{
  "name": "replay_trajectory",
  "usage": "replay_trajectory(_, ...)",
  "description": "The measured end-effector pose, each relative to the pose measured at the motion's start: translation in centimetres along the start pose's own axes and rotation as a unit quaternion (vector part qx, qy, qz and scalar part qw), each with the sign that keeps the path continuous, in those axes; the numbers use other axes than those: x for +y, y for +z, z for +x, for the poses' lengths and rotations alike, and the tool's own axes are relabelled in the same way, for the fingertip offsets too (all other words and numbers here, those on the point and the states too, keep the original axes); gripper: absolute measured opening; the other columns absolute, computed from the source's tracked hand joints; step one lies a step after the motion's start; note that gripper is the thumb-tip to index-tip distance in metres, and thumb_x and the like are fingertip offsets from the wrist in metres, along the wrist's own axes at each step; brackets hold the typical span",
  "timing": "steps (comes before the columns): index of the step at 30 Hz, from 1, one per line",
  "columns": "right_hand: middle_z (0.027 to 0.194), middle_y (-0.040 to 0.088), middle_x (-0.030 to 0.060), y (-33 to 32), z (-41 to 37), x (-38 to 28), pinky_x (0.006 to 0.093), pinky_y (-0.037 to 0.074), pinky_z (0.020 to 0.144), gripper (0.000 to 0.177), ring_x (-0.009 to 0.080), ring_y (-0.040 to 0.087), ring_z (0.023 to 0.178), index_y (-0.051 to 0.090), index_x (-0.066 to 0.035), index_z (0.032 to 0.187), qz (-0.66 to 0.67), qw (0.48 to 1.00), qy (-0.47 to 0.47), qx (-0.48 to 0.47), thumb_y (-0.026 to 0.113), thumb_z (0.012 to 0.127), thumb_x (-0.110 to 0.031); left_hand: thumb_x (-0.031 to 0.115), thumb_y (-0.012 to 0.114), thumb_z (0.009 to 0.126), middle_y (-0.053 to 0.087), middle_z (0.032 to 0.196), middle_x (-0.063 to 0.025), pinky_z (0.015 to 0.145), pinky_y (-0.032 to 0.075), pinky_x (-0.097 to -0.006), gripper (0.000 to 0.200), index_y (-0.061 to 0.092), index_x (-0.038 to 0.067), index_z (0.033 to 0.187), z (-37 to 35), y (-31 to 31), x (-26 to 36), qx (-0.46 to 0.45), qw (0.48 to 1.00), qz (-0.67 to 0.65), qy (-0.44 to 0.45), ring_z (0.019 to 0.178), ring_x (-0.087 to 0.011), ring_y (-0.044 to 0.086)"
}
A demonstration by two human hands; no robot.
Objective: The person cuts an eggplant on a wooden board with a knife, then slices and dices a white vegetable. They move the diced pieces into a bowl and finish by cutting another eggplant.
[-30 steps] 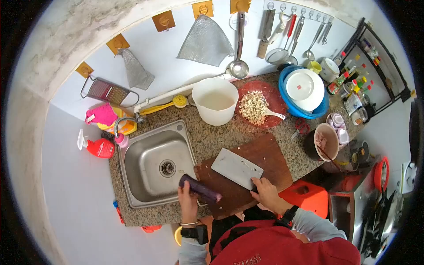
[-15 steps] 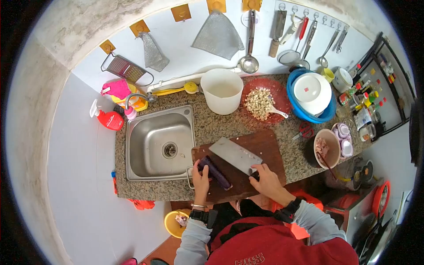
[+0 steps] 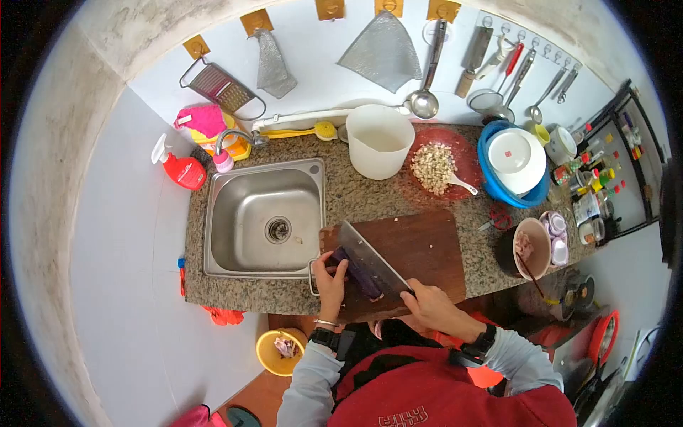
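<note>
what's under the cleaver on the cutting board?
A purple eggplant lies under the cleaver, on the wooden board, steadied by the left hand. The right hand grips the handle. The blade covers part of it; contact cannot be told.

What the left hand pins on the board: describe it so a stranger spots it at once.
Right of the square steel sink lies a brown wooden cutting board. At its near left corner the left hand pins a long dark purple eggplant, against the broad steel cleaver in the right hand. It is the only purple thing on that board.
</note>
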State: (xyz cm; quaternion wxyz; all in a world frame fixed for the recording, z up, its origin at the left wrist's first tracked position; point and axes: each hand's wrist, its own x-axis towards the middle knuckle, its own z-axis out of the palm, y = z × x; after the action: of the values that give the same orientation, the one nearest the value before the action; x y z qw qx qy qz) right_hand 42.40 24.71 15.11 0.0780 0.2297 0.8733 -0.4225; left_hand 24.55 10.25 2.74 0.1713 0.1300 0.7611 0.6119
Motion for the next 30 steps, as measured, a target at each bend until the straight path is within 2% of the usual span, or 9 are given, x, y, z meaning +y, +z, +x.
replay_trajectory(5, 0.072, 0.06, 0.0289, -0.7, 0.0, -0.3, 0.0593, 0.045, 0.063, 0.026, 0.0505, 0.059, 0.072, 0.044, 0.0, 0.104, -0.036, 0.999, 0.017, -0.017, 0.045, 0.096, -0.025, 0.024, 0.069, 0.087, 0.048, 0.107, -0.0068, 0.067, 0.052, -0.0263, 0.045, 0.048, 0.002, 0.121, 0.0, 0.0, -0.2, -0.014, 0.999, -0.026, -0.028, 0.088, -0.0154, 0.055)
replay_trajectory(7, 0.071, 0.06, 0.0291, -0.6, 0.2, -0.3, 0.0598, 0.045, 0.062, 0.026, 0.0508, 0.059, 0.07, 0.044, 0.0, 0.103, -0.044, 0.999, 0.009, -0.015, 0.045, 0.095, -0.025, 0.024, 0.068, 0.088, 0.048, 0.106, -0.007, 0.07, 0.05, -0.0271, 0.043, 0.049, 0.002, 0.12, 0.0, 0.0, -0.4, -0.001, 1.0, 0.0, 0.018, 0.086, -0.0148, 0.053)
replay_trajectory(11, 0.069, 0.06, 0.0299, -0.4, 1.0, -0.7, 0.0598, 0.046, 0.062, 0.026, 0.0513, 0.059, 0.069, 0.044, 0.002, 0.1, -0.063, 0.997, 0.025, -0.026, 0.046, 0.094, -0.024, 0.024, 0.067, 0.089, 0.047, 0.104, -0.0071, 0.074, 0.048, -0.0292, 0.041, 0.05, 0.002, 0.119, 0.2, 0.0, -0.2, -0.004, 0.999, 0.035, 0.039, 0.087, -0.0158, 0.051)
replay_trajectory(13, 0.069, 0.06, 0.0301, 0.0, 2.2, -1.2, 0.0597, 0.047, 0.062, 0.026, 0.0516, 0.059, 0.068, 0.044, 0.002, 0.098, -0.068, 0.997, 0.02, -0.014, 0.046, 0.094, -0.024, 0.02, 0.069, 0.086, 0.046, 0.101, -0.0087, 0.075, 0.045, -0.0296, 0.038, 0.052, 0.002, 0.115, 0.2, 0.0, -0.1, 0.014, 0.994, 0.064, 0.084, 0.08, -0.0172, 0.049)
replay_trajectory(18, 0.069, 0.06, 0.0305, 1.1, 4.7, -1.7, 0.0593, 0.048, 0.062, 0.025, 0.0518, 0.059, 0.068, 0.045, 0.002, 0.092, -0.073, 0.996, 0.02, -0.045, 0.046, 0.094, -0.023, 0.02, 0.069, 0.085, 0.047, 0.101, -0.0095, 0.076, 0.044, -0.0314, 0.038, 0.052, 0.001, 0.114, 0.5, -0.2, -0.6, 0.006, 0.995, 0.069, 0.078, 0.082, -0.0191, 0.049)
replay_trajectory(28, 0.068, 0.06, 0.0294, 2.8, 0.1, -0.4, 0.0591, 0.048, 0.061, 0.024, 0.0507, 0.06, 0.066, 0.043, 0.001, 0.096, -0.086, 0.992, 0.073, -0.05, 0.046, 0.094, -0.023, 0.02, 0.069, 0.085, 0.047, 0.102, -0.0111, 0.079, 0.044, -0.0339, 0.037, 0.053, 0.001, 0.112, 0.2, 0.0, -0.7, 0.004, 0.996, 0.053, 0.065, 0.087, -0.0227, 0.051)
replay_trajectory(30, 0.068, 0.061, 0.0287, 4.9, 0.7, 1.6, 0.0587, 0.049, 0.06, 0.023, 0.0498, 0.06, 0.066, 0.043, 0.0, 0.097, -0.129, 0.99, 0.029, -0.05, 0.046, 0.094, -0.022, 0.019, 0.069, 0.085, 0.046, 0.102, -0.0104, 0.077, 0.046, -0.0331, 0.037, 0.052, 0.001, 0.113, 0.1, -0.1, -0.7, -0.002, 0.996, 0.05, 0.067, 0.087, -0.0217, 0.051)
